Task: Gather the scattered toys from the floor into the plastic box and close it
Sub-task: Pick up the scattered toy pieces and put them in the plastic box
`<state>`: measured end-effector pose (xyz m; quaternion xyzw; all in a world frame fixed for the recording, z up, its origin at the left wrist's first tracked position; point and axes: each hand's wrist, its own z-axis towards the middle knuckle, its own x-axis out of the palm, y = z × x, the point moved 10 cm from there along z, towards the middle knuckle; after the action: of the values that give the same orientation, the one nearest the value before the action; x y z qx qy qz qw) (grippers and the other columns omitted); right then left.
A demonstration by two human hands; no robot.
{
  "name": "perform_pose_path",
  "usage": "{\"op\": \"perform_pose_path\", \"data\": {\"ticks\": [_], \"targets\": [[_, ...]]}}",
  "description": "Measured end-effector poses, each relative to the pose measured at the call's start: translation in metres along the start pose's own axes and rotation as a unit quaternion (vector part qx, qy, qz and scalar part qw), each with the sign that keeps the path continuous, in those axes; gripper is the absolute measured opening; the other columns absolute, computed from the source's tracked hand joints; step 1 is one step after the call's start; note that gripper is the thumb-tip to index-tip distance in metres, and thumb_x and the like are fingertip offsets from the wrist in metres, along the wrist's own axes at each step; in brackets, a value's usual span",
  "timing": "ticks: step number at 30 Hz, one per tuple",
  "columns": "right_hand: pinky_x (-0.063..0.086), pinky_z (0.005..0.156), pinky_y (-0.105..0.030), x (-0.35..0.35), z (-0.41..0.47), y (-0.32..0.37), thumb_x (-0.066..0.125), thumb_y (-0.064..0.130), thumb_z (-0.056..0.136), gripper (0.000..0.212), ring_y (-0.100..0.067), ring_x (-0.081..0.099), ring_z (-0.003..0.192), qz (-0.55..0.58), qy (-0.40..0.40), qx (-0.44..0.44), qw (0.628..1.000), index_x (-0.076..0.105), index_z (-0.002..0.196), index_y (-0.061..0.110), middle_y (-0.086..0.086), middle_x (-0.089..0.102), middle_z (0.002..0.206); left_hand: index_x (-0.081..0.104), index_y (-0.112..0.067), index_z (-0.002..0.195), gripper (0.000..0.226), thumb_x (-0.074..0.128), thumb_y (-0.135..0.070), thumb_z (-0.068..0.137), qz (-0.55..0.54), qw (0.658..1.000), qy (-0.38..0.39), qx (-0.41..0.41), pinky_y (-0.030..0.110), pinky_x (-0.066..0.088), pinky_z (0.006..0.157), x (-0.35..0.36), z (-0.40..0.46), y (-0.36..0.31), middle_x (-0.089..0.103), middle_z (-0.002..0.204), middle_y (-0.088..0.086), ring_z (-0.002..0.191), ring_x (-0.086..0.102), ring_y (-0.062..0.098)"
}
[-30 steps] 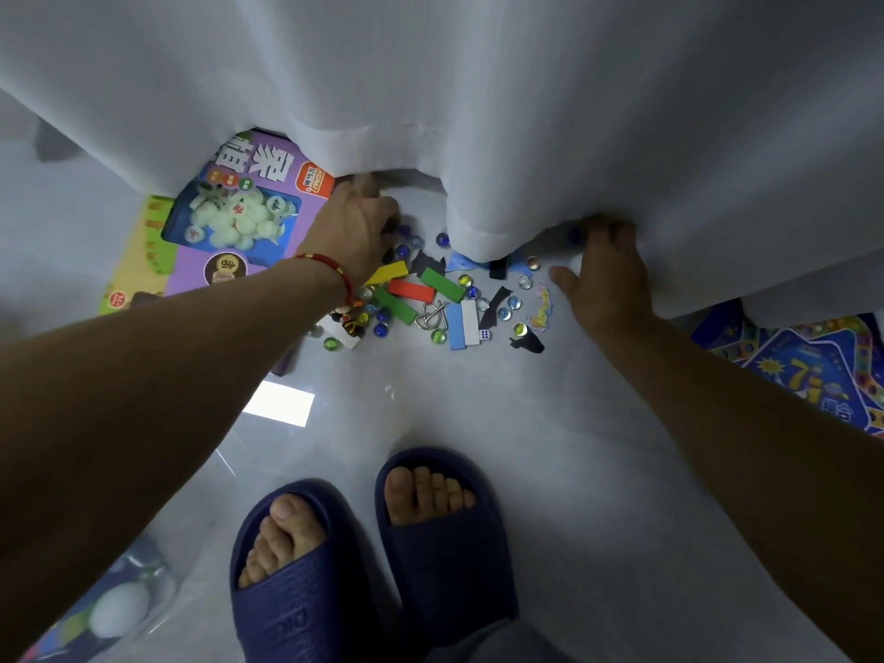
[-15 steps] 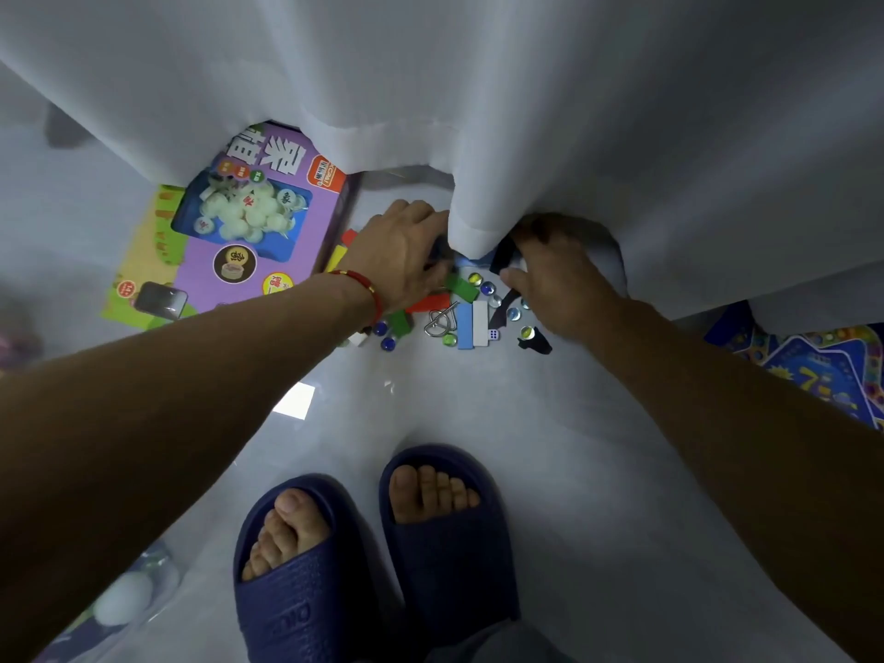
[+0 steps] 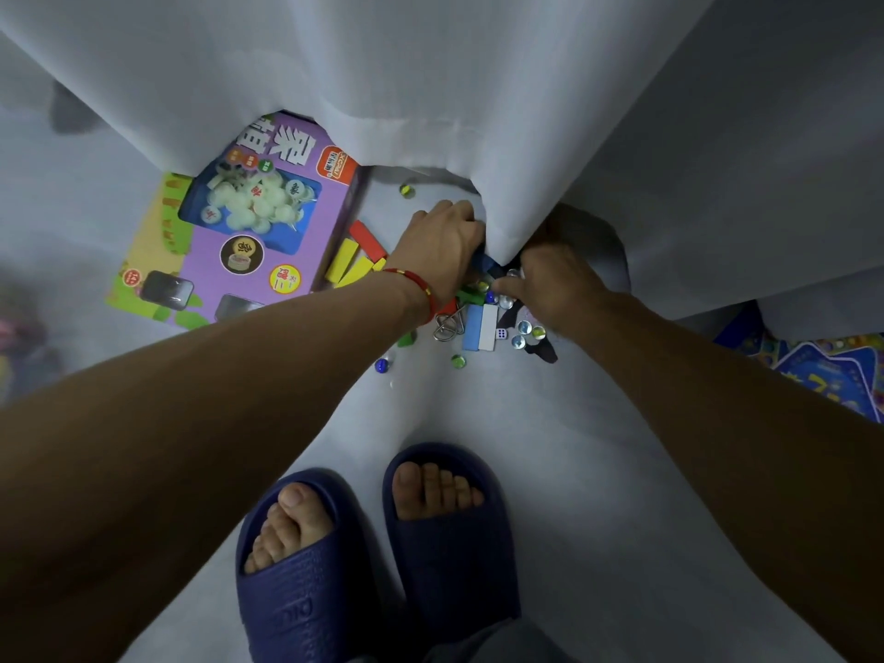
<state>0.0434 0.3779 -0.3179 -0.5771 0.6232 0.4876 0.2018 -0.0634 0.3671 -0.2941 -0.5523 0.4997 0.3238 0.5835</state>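
Toys lie scattered in a small heap on the pale floor, right at the hem of a white curtain hanging across the far side. Left hand sits palm-down on the heap's left part, fingers curled under toward the curtain fold; what they hold is hidden, cannot tell the grip. Red string bracelet on that wrist. Right hand is on the heap's right part, fingers bent down among clear glass marbles; whether it pinches any is unclear. Between the hands: blue block touching a white block, a metal ring puzzle just beside them, a small die, green marble and blue marble nearer the feet. Yellow blocks and a red block lie left of the left wrist, against a purple game box. One marble sits alone near the curtain hem. Blue game board at the floor's right edge, partly under the curtain. Two feet in dark blue slippers at the near edge. Plastic box not identifiable in view.
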Motion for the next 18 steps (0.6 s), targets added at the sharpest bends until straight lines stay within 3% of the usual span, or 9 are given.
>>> {"op": "perform_pose_path", "data": {"ticks": [5, 8, 12, 15, 18], "targets": [[0.045, 0.101, -0.039, -0.003, -0.001, -0.002, 0.082, 0.026, 0.081, 0.073, -0.035, 0.054, 0.119, 0.033, -0.027, -0.007, 0.999, 0.044, 0.14, 0.006, -0.016, 0.052, 0.134, 0.067, -0.01, 0.107, 0.024, 0.066, -0.017, 0.085, -0.064, 0.997, 0.026, -0.04, 0.038, 0.04, 0.084, -0.002, 0.005, 0.0, 0.061, 0.11, 0.015, 0.103, 0.055, 0.035], [0.044, 0.101, -0.037, -0.008, -0.003, -0.001, 0.086, 0.024, 0.076, 0.073, -0.033, 0.055, 0.119, 0.061, -0.046, -0.024, 0.997, 0.048, 0.137, 0.009, -0.013, 0.054, 0.132, 0.067, -0.007, 0.106, 0.026, 0.07, -0.013, 0.081, -0.108, 0.992, 0.027, -0.061, 0.043, 0.047, 0.088, -0.004, 0.004, 0.004, 0.062, 0.108, 0.017, 0.101, 0.057, 0.037], [0.047, 0.104, -0.04, -0.012, -0.008, 0.0, 0.085, 0.024, 0.077, 0.062, -0.031, 0.058, 0.117, 0.086, -0.051, -0.036, 0.994, 0.055, 0.128, 0.007, -0.01, 0.061, 0.128, 0.069, -0.002, 0.103, 0.024, 0.071, -0.007, 0.08, -0.139, 0.988, 0.005, -0.06, 0.042, 0.05, 0.083, -0.015, -0.001, 0.006, 0.066, 0.104, 0.019, 0.097, 0.06, 0.035], [0.05, 0.092, -0.033, -0.026, -0.017, 0.007, 0.085, 0.029, 0.078, 0.053, -0.026, 0.062, 0.108, 0.088, -0.083, -0.071, 0.99, 0.061, 0.119, 0.005, -0.01, 0.065, 0.119, 0.071, -0.004, 0.101, 0.021, 0.073, -0.013, 0.082, -0.161, 0.985, -0.018, -0.059, 0.038, 0.05, 0.081, -0.025, -0.005, 0.008, 0.071, 0.102, 0.015, 0.095, 0.063, 0.031], [0.038, 0.076, -0.02, -0.052, -0.032, 0.015, 0.082, 0.041, 0.078, 0.046, -0.016, 0.058, 0.092, 0.025, -0.149, -0.097, 0.984, 0.069, 0.11, 0.01, -0.007, 0.064, 0.109, 0.073, -0.007, 0.093, 0.017, 0.074, -0.018, 0.081, -0.185, 0.978, -0.044, -0.083, 0.037, 0.052, 0.077, -0.037, -0.011, 0.008, 0.073, 0.093, 0.01, 0.086, 0.066, 0.026]]}}
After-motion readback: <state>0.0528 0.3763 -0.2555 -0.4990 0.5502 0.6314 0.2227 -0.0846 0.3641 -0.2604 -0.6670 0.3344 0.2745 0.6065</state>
